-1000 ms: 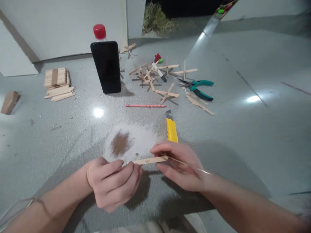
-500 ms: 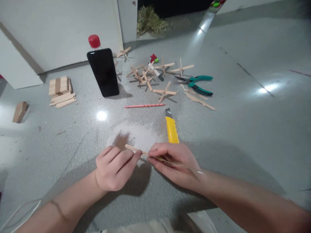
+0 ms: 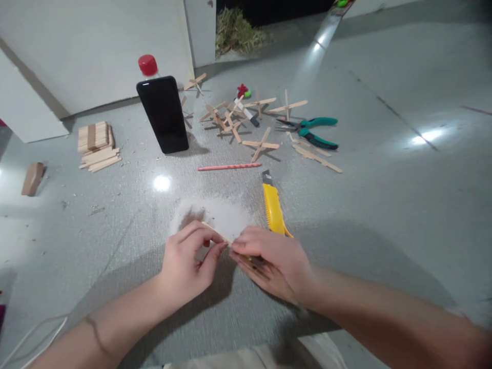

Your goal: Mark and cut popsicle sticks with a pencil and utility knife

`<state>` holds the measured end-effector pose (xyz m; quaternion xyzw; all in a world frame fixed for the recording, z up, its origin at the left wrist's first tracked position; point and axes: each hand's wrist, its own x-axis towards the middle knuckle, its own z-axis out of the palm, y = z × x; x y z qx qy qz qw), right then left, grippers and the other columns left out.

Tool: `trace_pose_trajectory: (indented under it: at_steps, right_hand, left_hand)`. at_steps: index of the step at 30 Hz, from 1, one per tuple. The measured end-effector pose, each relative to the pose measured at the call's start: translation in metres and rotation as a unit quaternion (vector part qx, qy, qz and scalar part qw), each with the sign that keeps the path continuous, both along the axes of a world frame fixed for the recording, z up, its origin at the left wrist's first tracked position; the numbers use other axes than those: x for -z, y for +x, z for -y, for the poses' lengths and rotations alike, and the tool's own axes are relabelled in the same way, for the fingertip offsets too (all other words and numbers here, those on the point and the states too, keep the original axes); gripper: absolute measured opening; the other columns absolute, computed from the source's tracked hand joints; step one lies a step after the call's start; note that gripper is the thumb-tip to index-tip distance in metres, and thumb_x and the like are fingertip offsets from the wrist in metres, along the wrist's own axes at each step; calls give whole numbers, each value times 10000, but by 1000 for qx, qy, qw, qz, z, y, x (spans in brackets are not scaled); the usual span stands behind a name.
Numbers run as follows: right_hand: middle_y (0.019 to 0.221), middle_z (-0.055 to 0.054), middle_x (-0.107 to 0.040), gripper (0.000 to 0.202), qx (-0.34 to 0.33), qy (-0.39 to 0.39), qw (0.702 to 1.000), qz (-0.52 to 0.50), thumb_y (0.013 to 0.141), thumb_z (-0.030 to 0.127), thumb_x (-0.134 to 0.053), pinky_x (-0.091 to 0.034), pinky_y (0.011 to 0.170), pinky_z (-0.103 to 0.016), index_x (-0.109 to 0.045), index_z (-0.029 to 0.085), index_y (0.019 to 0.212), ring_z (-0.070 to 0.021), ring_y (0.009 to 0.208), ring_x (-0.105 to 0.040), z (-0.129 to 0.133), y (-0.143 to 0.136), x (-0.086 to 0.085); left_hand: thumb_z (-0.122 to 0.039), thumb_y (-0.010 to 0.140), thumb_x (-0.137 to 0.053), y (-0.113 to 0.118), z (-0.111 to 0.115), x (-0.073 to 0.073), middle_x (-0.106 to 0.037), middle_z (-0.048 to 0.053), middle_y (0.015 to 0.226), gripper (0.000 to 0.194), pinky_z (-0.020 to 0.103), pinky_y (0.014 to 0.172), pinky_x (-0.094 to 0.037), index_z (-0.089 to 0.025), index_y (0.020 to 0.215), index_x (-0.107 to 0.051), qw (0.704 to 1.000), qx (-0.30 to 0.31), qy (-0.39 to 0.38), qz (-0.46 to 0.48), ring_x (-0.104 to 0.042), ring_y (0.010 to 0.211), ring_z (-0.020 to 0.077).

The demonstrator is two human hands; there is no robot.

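Note:
A thin wooden craft stick (image 3: pixel 216 231) slants between my two hands, its far end sticking up past the left fingers. My left hand (image 3: pixel 194 256) pinches it near the middle between thumb and fingertips. Thumb and fingers of my right hand (image 3: pixel 272 261) close on the other end. Something narrow and shiny also lies along the right palm, but its kind is unclear. Just beyond the right fingers rests a yellow utility knife (image 3: pixel 272 207), its blade pointing away. Under and beyond the left hand a patch of pale powder (image 3: pixel 226 212) covers the floor.
Crossed craft sticks (image 3: pixel 261 145) stand in a cluster ahead, beside teal-handled pliers (image 3: pixel 317 134) and cut stick pieces (image 3: pixel 317 158). A red pencil (image 3: pixel 229 167) lies nearer. A black phone (image 3: pixel 164 115) leans on a red-capped bottle (image 3: pixel 148 65). Stacked craft sticks (image 3: pixel 99 146) sit left.
My left hand has turned, with its thumb and index finger now more visible, and shifted slightly right. The craft stick tilts more steeply, and the shiny strip shows less along my right wrist.

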<state>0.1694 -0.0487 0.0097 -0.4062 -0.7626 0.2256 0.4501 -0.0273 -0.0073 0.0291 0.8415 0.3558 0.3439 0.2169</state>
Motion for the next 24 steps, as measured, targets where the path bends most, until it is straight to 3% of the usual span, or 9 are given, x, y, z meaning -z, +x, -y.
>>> trace_pose_trajectory:
  at_steps: [3,6,10,13,15,19,24]
  right_hand:
    - [805,-8,-733,156,8,63,997,34,959,129,-561,-559,695,-316,-631,248,1032,-164,690,-667,3,-2,7]
    - [743,-9,-704,145,31,73,994,80,975,148,-539,-540,667,-320,-647,241,950,-166,661,-643,3,-2,10]
    - [728,-2,-699,79,27,-37,999,16,951,179,-598,-543,606,-254,-656,218,911,-130,630,-644,-2,3,5]
    - [698,16,-695,31,26,-161,980,-112,906,190,-680,-518,503,-192,-670,216,892,-104,567,-642,-6,8,3]
    - [683,18,-687,40,24,-199,964,-175,885,193,-709,-518,478,-180,-679,215,870,-103,558,-643,-7,10,3]
    - [711,9,-699,33,0,-212,955,-209,863,190,-725,-544,490,-174,-703,215,864,-101,582,-649,-6,10,4]
    - [731,13,-701,102,-12,-220,950,-223,835,128,-726,-531,505,-147,-711,224,866,-87,608,-640,-6,11,2]
  left_hand:
    - [-104,908,-578,-2,5,1,-671,23,775,75,237,540,-505,-177,915,-596,997,1,57,-43,-637,649,124]
    - [-96,863,-611,-6,9,1,-691,17,776,122,275,487,-403,-193,937,-613,986,-1,144,-87,-612,593,139]
    - [-104,865,-628,-13,-5,0,-698,17,839,162,282,522,-368,-217,978,-599,974,-43,191,-118,-629,656,147]
    - [-97,912,-549,-22,-31,2,-667,45,905,108,275,512,-332,-205,920,-545,973,-131,129,-143,-581,650,136]
    - [-111,930,-508,-31,-50,5,-644,38,909,113,276,514,-319,-213,886,-527,969,-172,76,-163,-521,614,126]
    - [-137,939,-487,-47,-77,12,-638,32,897,107,284,577,-353,-219,899,-543,954,-221,-6,-203,-526,659,146]
    - [-207,937,-501,-60,-94,20,-667,60,896,75,310,628,-378,-217,917,-573,929,-275,-67,-239,-594,744,202]
